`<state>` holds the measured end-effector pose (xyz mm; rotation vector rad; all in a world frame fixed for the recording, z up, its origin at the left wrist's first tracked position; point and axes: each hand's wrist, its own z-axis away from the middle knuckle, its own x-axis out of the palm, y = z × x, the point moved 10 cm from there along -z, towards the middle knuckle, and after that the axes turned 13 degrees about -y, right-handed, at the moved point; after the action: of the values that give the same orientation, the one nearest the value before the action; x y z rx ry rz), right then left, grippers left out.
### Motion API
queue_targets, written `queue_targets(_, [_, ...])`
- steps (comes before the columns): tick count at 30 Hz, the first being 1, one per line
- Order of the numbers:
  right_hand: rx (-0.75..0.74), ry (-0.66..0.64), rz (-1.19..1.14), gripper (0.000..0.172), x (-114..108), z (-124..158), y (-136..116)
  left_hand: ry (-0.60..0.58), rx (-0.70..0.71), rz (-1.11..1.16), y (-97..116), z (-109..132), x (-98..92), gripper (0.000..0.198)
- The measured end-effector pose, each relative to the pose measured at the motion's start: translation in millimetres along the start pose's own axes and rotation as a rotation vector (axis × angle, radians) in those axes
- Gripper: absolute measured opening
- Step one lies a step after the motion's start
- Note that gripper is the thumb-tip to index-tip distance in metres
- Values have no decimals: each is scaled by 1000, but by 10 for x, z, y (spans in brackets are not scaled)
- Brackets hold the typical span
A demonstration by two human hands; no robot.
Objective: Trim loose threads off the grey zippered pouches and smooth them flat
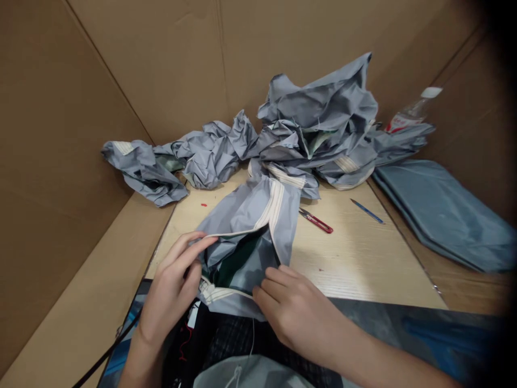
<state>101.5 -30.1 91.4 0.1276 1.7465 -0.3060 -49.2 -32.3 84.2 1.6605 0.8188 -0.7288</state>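
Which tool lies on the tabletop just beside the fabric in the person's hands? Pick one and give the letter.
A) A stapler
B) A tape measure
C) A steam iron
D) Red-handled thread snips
D. The red-handled thread snips lie on the pale wood tabletop, just right of the grey-blue fabric handled by the left hand and right hand.

View: one camera worn on the person's head.
Facing: forward and down across the worktop (363, 253) toward a cardboard wall (145, 64).
Nearness: close above the left hand (172, 288), the right hand (299, 315) and the grey fabric (242, 253).
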Motion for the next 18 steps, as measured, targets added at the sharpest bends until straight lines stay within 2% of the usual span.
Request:
queue_targets(2, [23,-27,-50,19,24,-22,8,-7,20,-17,50,8,4,44])
queue_targets(5, [154,-143,-184,14,130,-109,80,-23,63,-78,181,15,40,48])
queue_targets(8, [247,-257,-369,25,270,-249,106,-48,115,-159,342,14,117,54])
queue_targets(13, [183,-341,-779,12,489,-499,53,-52,149,-246,453,30,181,54])
queue_targets(18, [157,-359,-1045,9,627,-534,69,-29,155,-233,421,55,169,55])
